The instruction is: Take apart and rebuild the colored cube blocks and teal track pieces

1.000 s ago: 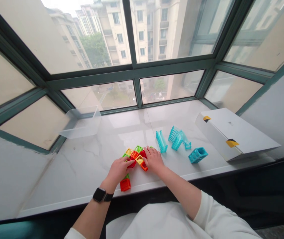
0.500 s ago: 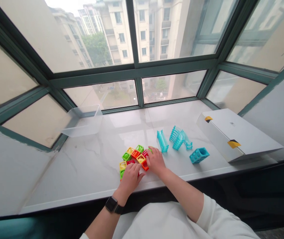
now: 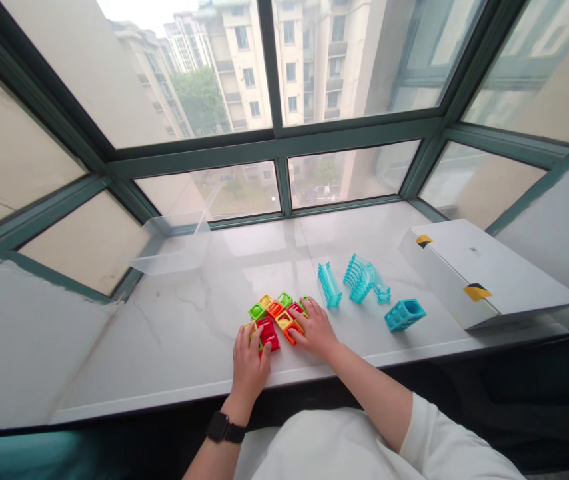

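A tight cluster of small hollow toy blocks [image 3: 275, 309] in red, yellow, green and orange lies near the front edge of the white sill. My left hand [image 3: 250, 363] is at its front left, its fingers and thumb bent around yellow, green and red blocks. Beside that thumb, a red block [image 3: 267, 333] shows its open face. From the right, my right hand [image 3: 318, 330] grips the cluster, thumb by an orange block [image 3: 292, 333] and fingers over red and green ones. Both hands partly hide the blocks they touch.
Blue see-through track pieces [image 3: 330, 285] and curved ones [image 3: 359, 277] lie right of my hands, with a blue hollow block [image 3: 405, 314] nearby. A white box [image 3: 494, 273] stands at the right. A clear plastic bin [image 3: 177, 250] sits at the back left by the window.
My left hand has shifted left and turned, baring the red block it partly covered. My right hand stays on the cluster's right side. The whole view has moved slightly.
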`<state>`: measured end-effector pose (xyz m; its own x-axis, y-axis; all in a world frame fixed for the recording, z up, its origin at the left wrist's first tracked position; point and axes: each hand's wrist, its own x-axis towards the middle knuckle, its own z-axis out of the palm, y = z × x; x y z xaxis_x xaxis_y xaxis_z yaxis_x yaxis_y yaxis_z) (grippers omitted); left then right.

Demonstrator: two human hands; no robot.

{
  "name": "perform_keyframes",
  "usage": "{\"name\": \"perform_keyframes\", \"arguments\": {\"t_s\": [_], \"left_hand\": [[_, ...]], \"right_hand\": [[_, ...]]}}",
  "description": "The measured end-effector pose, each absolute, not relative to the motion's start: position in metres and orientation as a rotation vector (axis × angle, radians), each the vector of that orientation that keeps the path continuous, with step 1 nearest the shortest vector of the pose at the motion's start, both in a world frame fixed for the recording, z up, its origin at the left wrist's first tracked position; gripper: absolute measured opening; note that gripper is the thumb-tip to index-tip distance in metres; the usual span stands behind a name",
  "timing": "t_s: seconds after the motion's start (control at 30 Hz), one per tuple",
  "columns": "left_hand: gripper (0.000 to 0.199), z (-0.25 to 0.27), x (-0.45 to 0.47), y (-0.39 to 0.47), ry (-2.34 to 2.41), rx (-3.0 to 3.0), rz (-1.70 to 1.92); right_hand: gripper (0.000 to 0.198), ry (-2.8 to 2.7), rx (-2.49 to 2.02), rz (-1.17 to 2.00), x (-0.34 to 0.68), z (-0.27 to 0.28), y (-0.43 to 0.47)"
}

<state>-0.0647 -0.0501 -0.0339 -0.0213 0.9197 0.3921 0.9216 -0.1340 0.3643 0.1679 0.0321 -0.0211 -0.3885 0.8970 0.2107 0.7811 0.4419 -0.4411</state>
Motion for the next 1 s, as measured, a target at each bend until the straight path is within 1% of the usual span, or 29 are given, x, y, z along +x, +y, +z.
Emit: {"name": "perform_keyframes", "arguments": {"t_s": [0.13, 0.3, 0.4, 0.5, 0.57, 0.67, 0.73, 0.8, 0.87, 0.93, 1.0], "left_hand": [[0.042, -0.043, -0.033, -0.036, -2.174, -1.942, -1.064], [0.043, -0.041, -0.026, -0.030, -2.169, -1.930, -1.146], [0.044, -0.043, -0.026, -0.027, -2.247, -1.852, -1.205], [0.050, -0.047, -0.020, -0.028, -2.427, -1.704, -1.353], [0.056, -0.047, -0.018, -0.034, -2.490, -1.725, -1.410], [0.066, -0.040, -0.026, -0.049, -2.367, -1.958, -1.299], [0.068, -0.033, -0.039, -0.059, -2.229, -2.129, -1.173], [0.067, -0.028, -0.053, -0.066, -2.134, -2.277, -1.086], [0.061, -0.025, -0.065, -0.069, -2.088, -2.343, -1.057], [0.051, -0.025, -0.073, -0.071, -2.093, -2.314, -1.067], [0.039, -0.026, -0.076, -0.071, -2.110, -2.280, -1.084]], "right_hand": [[0.058, -2.231, -1.461, 0.326, 0.159, -0.027, 0.022], [0.059, -2.204, -1.511, 0.313, 0.151, -0.030, 0.017], [0.060, -2.189, -1.541, 0.314, 0.145, -0.030, 0.017], [0.060, -2.149, -1.607, 0.328, 0.135, -0.031, 0.014], [0.061, -2.142, -1.635, 0.351, 0.130, -0.029, 0.012], [0.060, -2.155, -1.596, 0.394, 0.138, -0.014, 0.007], [0.058, -2.143, -1.476, 0.385, 0.160, 0.007, 0.004], [0.051, -2.087, -1.288, 0.306, 0.198, 0.034, 0.001], [0.043, -1.914, -1.259, 0.138, 0.246, 0.059, 0.001], [0.036, -1.754, -1.391, -0.046, 0.296, 0.076, 0.003], [0.039, -1.678, -1.606, -0.163, 0.339, 0.079, 0.005]]}}
